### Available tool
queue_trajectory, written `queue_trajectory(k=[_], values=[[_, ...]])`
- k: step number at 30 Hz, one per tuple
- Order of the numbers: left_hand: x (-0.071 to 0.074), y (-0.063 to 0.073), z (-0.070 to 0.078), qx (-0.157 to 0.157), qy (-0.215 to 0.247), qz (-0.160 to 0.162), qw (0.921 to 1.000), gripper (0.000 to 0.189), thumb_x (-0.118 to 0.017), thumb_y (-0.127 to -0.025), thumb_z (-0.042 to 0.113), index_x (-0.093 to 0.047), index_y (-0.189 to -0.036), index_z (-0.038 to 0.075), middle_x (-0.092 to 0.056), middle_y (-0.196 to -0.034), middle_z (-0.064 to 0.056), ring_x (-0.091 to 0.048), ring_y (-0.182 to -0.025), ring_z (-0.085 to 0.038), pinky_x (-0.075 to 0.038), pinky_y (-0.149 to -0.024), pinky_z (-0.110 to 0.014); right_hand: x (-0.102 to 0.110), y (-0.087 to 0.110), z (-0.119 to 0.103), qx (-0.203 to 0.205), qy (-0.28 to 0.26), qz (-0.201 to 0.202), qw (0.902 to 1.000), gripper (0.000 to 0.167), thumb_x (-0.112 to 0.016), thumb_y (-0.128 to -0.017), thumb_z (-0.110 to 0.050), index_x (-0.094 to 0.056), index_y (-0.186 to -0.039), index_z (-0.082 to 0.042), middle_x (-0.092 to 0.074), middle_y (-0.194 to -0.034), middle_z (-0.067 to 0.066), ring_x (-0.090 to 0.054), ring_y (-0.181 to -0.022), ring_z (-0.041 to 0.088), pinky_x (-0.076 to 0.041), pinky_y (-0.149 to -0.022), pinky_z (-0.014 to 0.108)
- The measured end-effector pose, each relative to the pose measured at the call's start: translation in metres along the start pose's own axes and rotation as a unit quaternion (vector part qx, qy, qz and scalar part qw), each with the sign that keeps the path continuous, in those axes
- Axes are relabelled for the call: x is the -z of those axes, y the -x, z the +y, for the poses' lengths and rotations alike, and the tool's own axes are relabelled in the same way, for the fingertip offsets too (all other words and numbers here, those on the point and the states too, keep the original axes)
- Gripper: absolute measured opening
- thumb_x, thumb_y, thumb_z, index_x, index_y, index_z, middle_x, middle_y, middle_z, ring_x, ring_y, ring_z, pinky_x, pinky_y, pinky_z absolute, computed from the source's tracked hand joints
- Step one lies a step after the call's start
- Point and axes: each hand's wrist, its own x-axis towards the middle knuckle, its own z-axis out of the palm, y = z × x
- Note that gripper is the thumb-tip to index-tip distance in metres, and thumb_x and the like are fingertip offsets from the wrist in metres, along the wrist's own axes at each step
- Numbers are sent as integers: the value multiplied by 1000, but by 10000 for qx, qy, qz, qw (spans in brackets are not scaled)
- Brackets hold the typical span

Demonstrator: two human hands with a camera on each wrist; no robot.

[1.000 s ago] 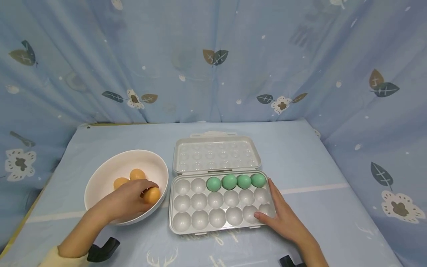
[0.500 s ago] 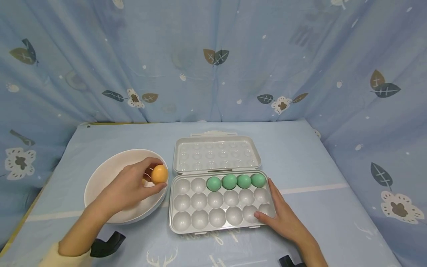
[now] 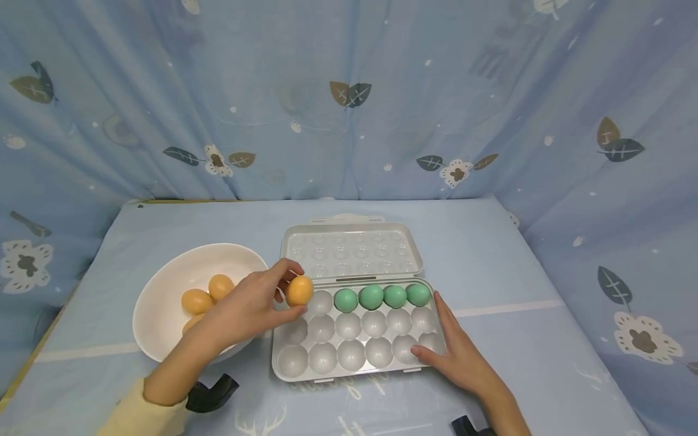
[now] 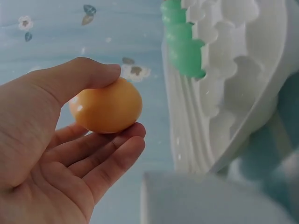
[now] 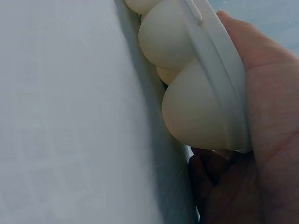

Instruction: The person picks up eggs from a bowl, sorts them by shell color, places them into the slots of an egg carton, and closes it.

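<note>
Between its thumb and fingertips, my left hand (image 3: 245, 312) pinches a yellow-orange egg (image 3: 300, 291). That egg is held over the back left corner of a pale grey egg tray (image 3: 351, 355) with round cups and its lid (image 3: 354, 251) folded open behind. Several green eggs (image 3: 371, 297) fill the right part of the tray's back row. My right hand (image 3: 463, 357) holds the tray's right end, thumb over the front rim and fingers along the side. In the right wrist view, the cup undersides (image 5: 198, 107) show beside that hand.
On the left stands a white bowl (image 3: 152, 315) with several yellow-orange eggs (image 3: 197, 301), partly behind my left forearm. A light blue cloth (image 3: 491, 248) covers the table, and a patterned curtain (image 3: 305, 139) hangs behind and at the sides.
My left hand has picked an egg out of the bowl, lifted it and carried it right to the tray's back left corner. My right hand stays on the tray.
</note>
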Motion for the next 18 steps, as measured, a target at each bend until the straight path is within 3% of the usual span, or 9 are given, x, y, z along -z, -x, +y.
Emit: queue_trajectory(k=[2, 10, 16, 18], values=[[-7, -2, -1, -63, -23, -90, 9999, 46, -83, -87, 22, -56, -123, 14, -66, -94, 10, -63, -87, -7, -55, -75, -27, 0, 0, 0, -10, 10, -10, 10000, 115, -82, -86, -42, -6, -167, -13, -15, -172, 13, -22, -155, 39, -25, -117, 64], [-33, -9, -4, -364, -62, -242, 9990, 44, -83, -85, 18, -57, -120, 13, -67, -95, 6, -65, -89, -10, -55, -79, -29, 0, 0, -1, -18, 44, -20, 10000, 113, -81, -87, -43, -7, -167, -15, -15, -172, 12, -22, -155, 36, -18, -123, 34], [-50, -26, 9, -630, 10, -517, 9967, 43, -81, -85, 18, -57, -120, 12, -66, -97, 5, -64, -89, -11, -55, -79, -29, 0, 0, 0, 30, -14, 26, 10000, 113, -81, -87, -42, -7, -167, -15, -15, -172, 12, -22, -155, 37, -9, -114, 9], [-56, -32, 15, -719, 22, -614, 9955, 41, -81, -85, 18, -58, -119, 12, -65, -96, 6, -62, -86, -10, -54, -77, -27, 0, 0, 0, 36, -32, 21, 10000, 113, -81, -87, -42, -7, -167, -15, -14, -172, 11, -21, -156, 37, -8, -112, 7]])
